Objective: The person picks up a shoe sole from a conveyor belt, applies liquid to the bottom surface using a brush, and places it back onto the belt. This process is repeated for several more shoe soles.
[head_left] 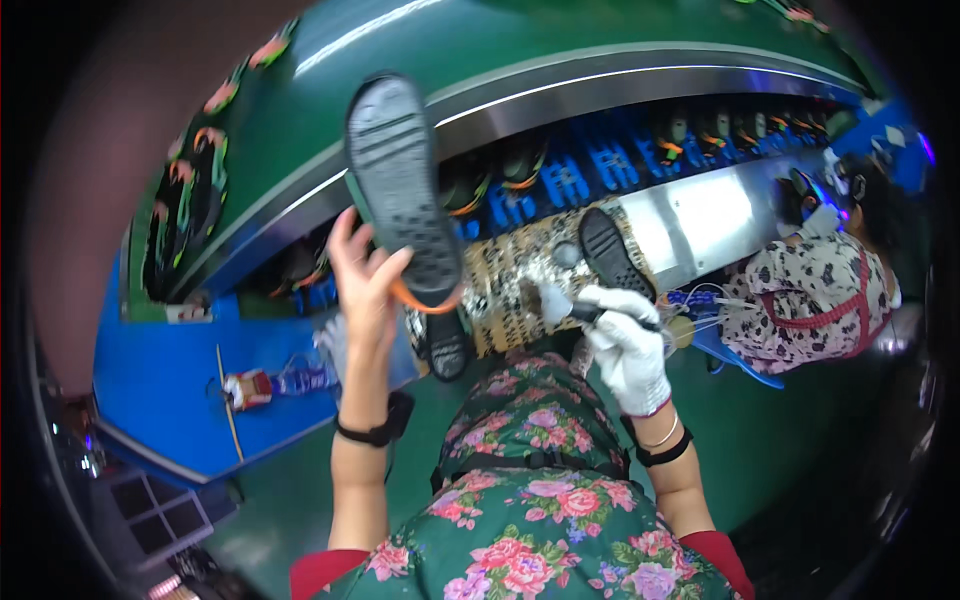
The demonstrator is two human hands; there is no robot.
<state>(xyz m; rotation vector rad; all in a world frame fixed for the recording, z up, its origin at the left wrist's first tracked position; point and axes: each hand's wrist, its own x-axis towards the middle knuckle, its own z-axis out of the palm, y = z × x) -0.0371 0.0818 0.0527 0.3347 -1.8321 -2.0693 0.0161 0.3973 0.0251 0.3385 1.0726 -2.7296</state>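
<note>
My left hand, bare, grips a clog by its heel end. The black patterned sole faces me, and an orange strap shows at the heel. My right hand, in a white glove, is closed around the dark handle of a brush with a pale head, held over a worn, stained work surface. Just beyond the brush lies a second black-soled clog. Another black sole rests at the near edge of the surface, below the raised clog.
A green conveyor belt with a metal edge runs across the far side. Beneath it, blue racks hold several clogs. A bare metal plate adjoins the surface. At right sits a co-worker. A bottle lies on the blue table.
</note>
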